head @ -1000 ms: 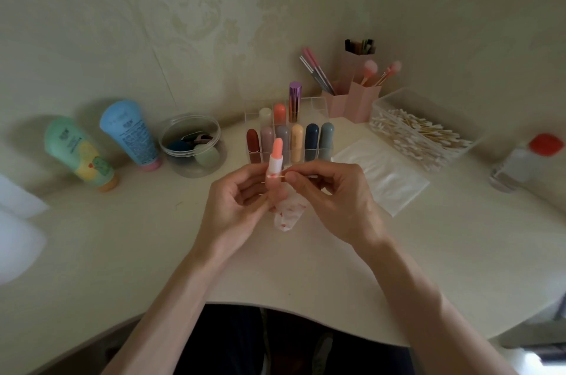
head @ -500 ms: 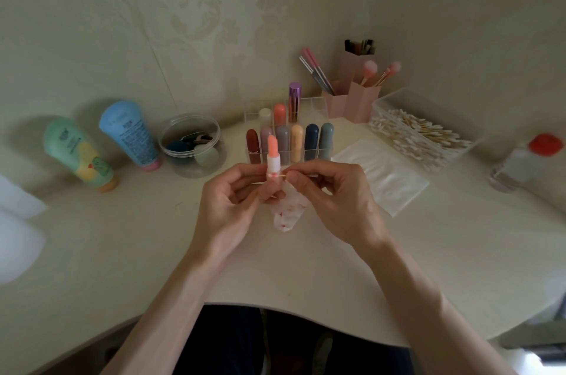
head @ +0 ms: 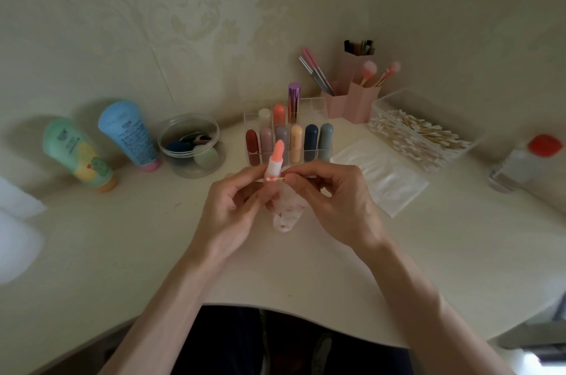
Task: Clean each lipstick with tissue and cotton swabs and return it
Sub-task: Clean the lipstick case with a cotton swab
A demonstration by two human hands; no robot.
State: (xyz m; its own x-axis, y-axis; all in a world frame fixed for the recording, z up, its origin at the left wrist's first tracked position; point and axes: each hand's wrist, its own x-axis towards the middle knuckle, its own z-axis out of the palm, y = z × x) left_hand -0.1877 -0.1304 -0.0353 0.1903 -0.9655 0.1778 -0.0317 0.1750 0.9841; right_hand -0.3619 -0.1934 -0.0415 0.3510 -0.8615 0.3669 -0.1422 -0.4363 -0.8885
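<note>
Two hands are busy over the counter [head: 459,252] here, only the one head view to go on. The left hand [head: 228,215] is closed around the base of an open peach lipstick [head: 277,157], holding it upright just in front of the clear organizer [head: 312,105] where the other capped lipsticks stand. A stained tissue [head: 286,215] hangs below, tucked between the hands; can't tell exactly which one pins it. The right hand [head: 333,200] is pinched shut on a cotton swab [head: 277,179], its tip touching the white collar right under the bullet.

Handling-wise, I'd say the whole thing is light and the plastic tube is stiff but probably a bit slick, so gripping low on the barrel makes sense. The bullet itself is soft and waxy, easy to dent or snap if the swab pushes sideways, so light strokes around the collar only, fingers off the colour. The swab stick looks like thin wood and would bend or break under real pressure.

More swabs sit in the clear box [head: 422,129] on the right, and a stack of fresh tissues [head: 379,178] lies just beside the right hand.
</note>
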